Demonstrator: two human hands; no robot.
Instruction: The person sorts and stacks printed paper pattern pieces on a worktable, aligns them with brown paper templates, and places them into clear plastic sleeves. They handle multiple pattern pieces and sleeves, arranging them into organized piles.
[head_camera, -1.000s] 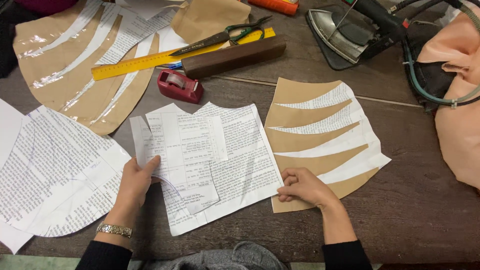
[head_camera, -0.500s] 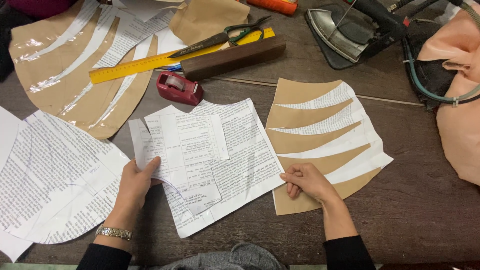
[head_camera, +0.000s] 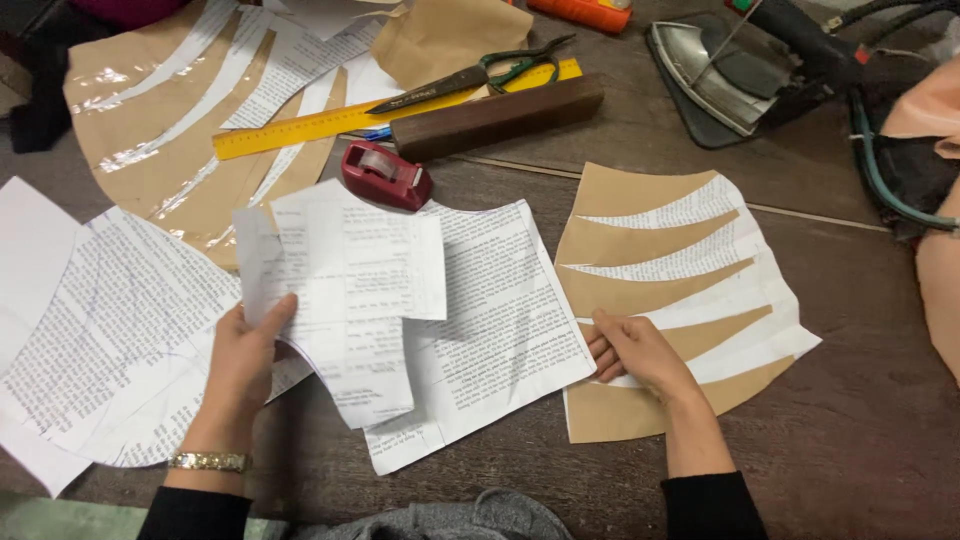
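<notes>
Against the earlier views, I note my left hand (head_camera: 243, 352) has raised the small printed sheets (head_camera: 340, 290) clear of the large printed sheet (head_camera: 490, 330); they lay flatter on it a second ago. The fingers are clamped on their lower left edge, thumb on top. I judge the loose pieces are being sorted away from the sheet beneath. My right hand (head_camera: 640, 350) rests flat, fingers together, holding nothing, pressing the left edge of the brown fan-shaped pattern piece (head_camera: 680, 290) on the table (head_camera: 860, 420). The held sheets hang over the table's middle, long axis running from upper left, near the red tape dispenser (head_camera: 385, 175), down to lower right
</notes>
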